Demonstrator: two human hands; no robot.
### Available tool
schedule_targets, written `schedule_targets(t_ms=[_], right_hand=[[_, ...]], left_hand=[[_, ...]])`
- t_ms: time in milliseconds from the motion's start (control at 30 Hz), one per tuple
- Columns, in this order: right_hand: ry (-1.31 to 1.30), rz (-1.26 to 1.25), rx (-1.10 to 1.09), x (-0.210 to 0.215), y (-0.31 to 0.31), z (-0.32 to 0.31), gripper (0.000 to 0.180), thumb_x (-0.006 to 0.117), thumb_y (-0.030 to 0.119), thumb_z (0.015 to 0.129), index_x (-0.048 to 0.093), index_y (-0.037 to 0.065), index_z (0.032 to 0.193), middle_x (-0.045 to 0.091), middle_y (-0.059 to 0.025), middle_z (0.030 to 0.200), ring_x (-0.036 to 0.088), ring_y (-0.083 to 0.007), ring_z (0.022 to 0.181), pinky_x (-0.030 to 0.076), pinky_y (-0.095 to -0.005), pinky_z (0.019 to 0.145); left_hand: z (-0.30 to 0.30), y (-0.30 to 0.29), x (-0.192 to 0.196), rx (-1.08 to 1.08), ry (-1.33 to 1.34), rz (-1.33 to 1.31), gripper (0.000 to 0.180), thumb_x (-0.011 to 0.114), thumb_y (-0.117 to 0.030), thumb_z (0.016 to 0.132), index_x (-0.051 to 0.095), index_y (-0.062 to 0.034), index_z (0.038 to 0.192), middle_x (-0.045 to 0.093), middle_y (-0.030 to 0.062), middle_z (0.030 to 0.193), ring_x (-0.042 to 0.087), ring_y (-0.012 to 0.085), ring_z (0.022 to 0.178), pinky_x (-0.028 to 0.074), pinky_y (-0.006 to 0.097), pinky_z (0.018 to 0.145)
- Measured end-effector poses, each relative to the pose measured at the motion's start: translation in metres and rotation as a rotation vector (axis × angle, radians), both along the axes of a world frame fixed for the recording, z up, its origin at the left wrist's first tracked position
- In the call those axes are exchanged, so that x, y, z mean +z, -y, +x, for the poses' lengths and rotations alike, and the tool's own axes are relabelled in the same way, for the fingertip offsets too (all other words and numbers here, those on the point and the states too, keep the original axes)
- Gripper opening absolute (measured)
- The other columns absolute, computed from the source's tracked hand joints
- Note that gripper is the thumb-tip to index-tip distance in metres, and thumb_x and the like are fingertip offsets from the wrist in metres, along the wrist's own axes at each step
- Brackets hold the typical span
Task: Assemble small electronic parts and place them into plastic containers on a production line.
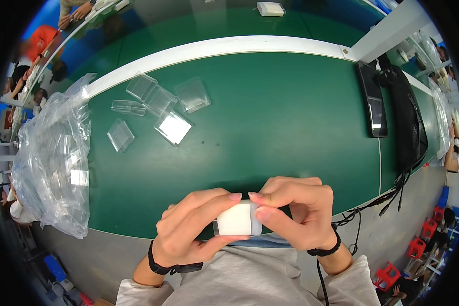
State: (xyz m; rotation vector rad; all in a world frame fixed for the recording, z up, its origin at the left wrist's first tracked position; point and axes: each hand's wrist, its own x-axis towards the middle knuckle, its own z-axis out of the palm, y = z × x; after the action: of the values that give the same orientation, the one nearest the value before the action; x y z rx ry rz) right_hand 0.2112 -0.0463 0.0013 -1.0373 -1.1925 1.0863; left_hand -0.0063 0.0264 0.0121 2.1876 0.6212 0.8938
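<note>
Close to my body, at the near edge of the green table, both hands hold a small white block (234, 220) with a clear plastic case around its ends. My left hand (188, 220) is closed on the block, fingers along its top and thumb beneath. At the other end, my right hand (302, 210) pinches the clear case (256, 225) between thumb and fingers. The two hands nearly meet at the top edge. Beyond them, at the left of the table, lie several loose clear plastic cases (160, 99), some overlapping.
A large clear plastic bag (51, 163) hangs over the left edge. At right are a dark phone (373, 102) and a black pouch (406, 120) with trailing cables. A white rail (214, 47) crosses the back; another white boxed block (271, 9) lies beyond. Other people sit at both sides.
</note>
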Motion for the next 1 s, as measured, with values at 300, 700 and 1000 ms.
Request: schedule_targets(t_ms=[300, 700, 1000], right_hand=[[-0.059, -0.032, 0.077, -0.0007, 0.0026, 0.0005, 0.019, 0.076, -0.007, 0.092, 0.071, -0.007, 0.110, 0.080, -0.0157, 0.097, 0.081, -0.0210, 0.085, 0.060, -0.0303, 0.083], [-0.052, 0.015, 0.119, -0.0018, 0.0039, 0.0029, 0.041, 0.077, -0.004, 0.092, 0.068, -0.006, 0.131, 0.079, -0.0110, 0.095, 0.081, -0.0194, 0.089, 0.060, -0.0300, 0.086], [-0.030, -0.032, 0.126, -0.0040, 0.0029, 0.0021, 0.046, 0.079, -0.005, 0.090, 0.068, -0.005, 0.134, 0.076, -0.0090, 0.095, 0.080, -0.0188, 0.089, 0.061, -0.0302, 0.087]], left_hand=[[-0.0004, -0.0009, -0.0006, 0.049, 0.019, 0.023, 0.057, 0.099, -0.017, 0.073, 0.076, 0.0045, 0.121, 0.076, 0.0189, 0.106, 0.076, 0.0283, 0.087, 0.062, 0.035, 0.071], [-0.0013, 0.0008, -0.0012, 0.097, 0.020, 0.020, 0.057, 0.100, -0.017, 0.072, 0.076, 0.0036, 0.120, 0.076, 0.0180, 0.106, 0.075, 0.0273, 0.087, 0.061, 0.034, 0.072], [0.0008, -0.0011, -0.0016, 0.116, 0.010, 0.085, 0.056, 0.099, -0.015, 0.071, 0.077, 0.0026, 0.120, 0.076, 0.0164, 0.104, 0.075, 0.0258, 0.084, 0.061, 0.033, 0.068]])
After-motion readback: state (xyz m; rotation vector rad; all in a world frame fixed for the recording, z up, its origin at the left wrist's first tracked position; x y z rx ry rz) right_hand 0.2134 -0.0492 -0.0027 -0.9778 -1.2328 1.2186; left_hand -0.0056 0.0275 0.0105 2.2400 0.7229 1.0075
